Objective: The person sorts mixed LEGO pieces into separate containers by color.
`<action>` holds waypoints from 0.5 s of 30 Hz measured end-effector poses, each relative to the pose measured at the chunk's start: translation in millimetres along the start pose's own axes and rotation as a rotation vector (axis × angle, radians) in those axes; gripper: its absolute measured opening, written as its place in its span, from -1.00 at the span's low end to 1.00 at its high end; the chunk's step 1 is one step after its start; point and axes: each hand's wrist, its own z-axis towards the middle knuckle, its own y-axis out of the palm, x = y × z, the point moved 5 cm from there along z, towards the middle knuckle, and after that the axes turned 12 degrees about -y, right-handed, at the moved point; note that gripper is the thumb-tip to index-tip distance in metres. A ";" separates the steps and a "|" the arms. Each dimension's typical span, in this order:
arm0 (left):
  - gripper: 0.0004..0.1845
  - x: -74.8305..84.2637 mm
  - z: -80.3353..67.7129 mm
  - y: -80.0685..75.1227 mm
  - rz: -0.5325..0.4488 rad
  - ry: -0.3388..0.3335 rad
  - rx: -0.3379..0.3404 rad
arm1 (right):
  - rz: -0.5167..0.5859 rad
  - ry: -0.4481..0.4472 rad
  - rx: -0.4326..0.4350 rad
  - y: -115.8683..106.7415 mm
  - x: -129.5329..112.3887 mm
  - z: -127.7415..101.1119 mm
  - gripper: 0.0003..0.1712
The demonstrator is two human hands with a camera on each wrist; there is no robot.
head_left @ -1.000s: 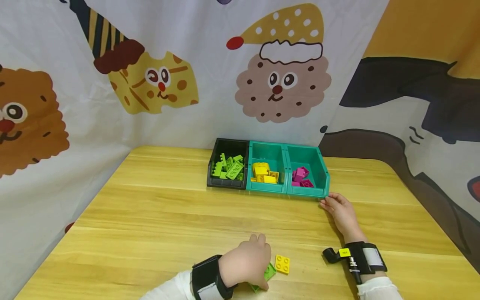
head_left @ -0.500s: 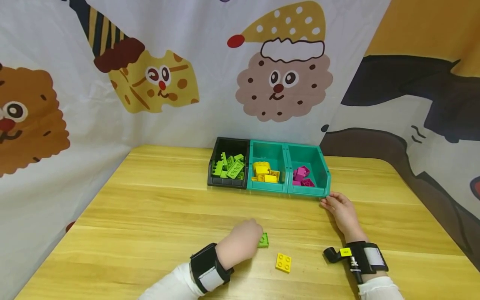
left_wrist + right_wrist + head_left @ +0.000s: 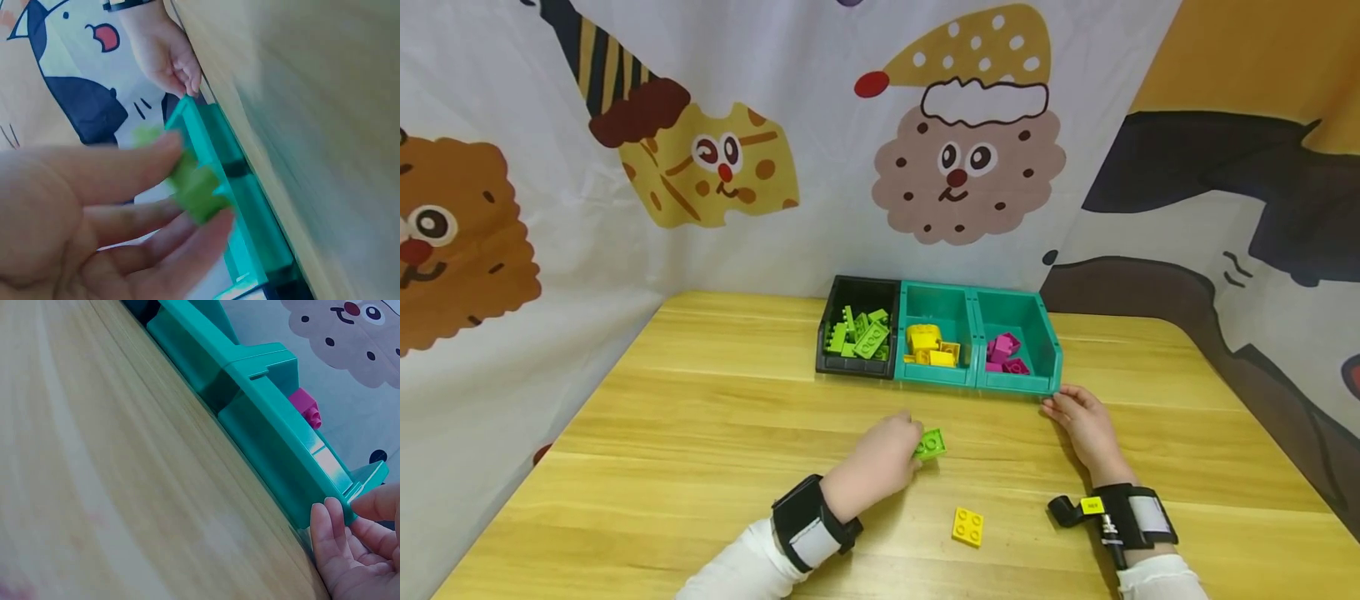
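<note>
Bench (image 3: 700, 433): pale wood-grain top, smooth, printed cartoon curtain (image 3: 625, 167) behind it.

Three open-front plastic bins in a row at the far edge, middle: black bin (image 3: 857, 292) with lime bricks, middle teal bin (image 3: 936, 302) with yellow ones, right teal bin (image 3: 1015, 308) with magenta ones. Hard moulded plastic, slightly glossy.

Right hand (image 3: 1084, 425) rests on the bench at the right teal bin's front corner; the right wrist view shows its fingertips curled against that corner, steadying it.

Left hand (image 3: 880, 462) is over the bench centre, thumb and fingers pinching the green brick (image 3: 930, 444) — small, square, studded, lifted clear of the wood between the near edge and the bins. Left wrist view is blurred but shows the brick held at the fingertips.

Yellow brick (image 3: 967, 527): flat four-stud square, loose near the near edge, untouched.

Judgement: carry step of a colour sort. Next move calls for reaching to the black bin and releasing over the lime pile; yellow brick then left.
</note>
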 end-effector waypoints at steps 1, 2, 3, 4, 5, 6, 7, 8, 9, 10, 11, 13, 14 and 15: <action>-0.73 -0.7 2.2 -3.1 -0.037 -0.003 0.029 | -0.001 0.000 0.001 0.0 -0.5 0.1 -0.68; -0.70 -1.4 4.2 -6.7 -0.076 -0.005 0.057 | -0.004 0.000 0.001 -0.1 -0.7 0.3 -0.67; -0.66 -2.5 6.2 -10.2 -0.111 -0.010 0.087 | -0.006 0.001 0.003 -0.2 -0.9 0.2 -0.67; -0.63 -3.8 8.0 -13.9 -0.144 -0.014 0.115 | -0.013 0.005 0.003 -0.3 -1.0 0.0 -0.66; -0.61 -5.5 9.5 -17.7 -0.180 -0.016 0.143 | -0.019 0.009 0.004 -0.3 -1.0 -0.4 -0.65; -0.60 -7.8 11.0 -21.1 -0.206 -0.020 0.170 | -0.028 0.013 0.002 -0.3 -0.8 -0.9 -0.64; -0.58 -10.7 12.5 -24.5 -0.232 -0.027 0.195 | -0.031 0.019 0.003 -0.3 -0.6 -1.4 -0.63; -0.57 -14.2 14.3 -27.6 -0.252 -0.034 0.221 | -0.033 0.024 0.002 -0.2 -0.1 -1.9 -0.62; -0.55 -18.2 16.5 -30.4 -0.265 -0.040 0.248 | -0.033 0.030 0.002 0.0 0.2 -2.3 -0.62; -0.55 -23.0 19.4 -32.3 -0.279 -0.049 0.271 | -0.036 0.034 -0.001 0.1 0.5 -2.4 -0.61; -0.56 -28.1 22.8 -34.0 -0.293 -0.059 0.295 | -0.036 0.036 -0.001 0.1 0.7 -2.3 -0.61; -0.55 -39.3 30.9 -36.4 -0.319 -0.088 0.331 | -0.034 0.036 0.001 0.0 0.7 -1.8 -0.60; -0.55 -45.2 35.6 -37.3 -0.327 -0.103 0.349 | -0.035 0.034 0.001 -0.1 0.4 -1.4 -0.60; -0.55 -51.0 40.6 -38.1 -0.336 -0.122 0.362 | -0.034 0.032 0.002 -0.3 0.0 -0.9 -0.60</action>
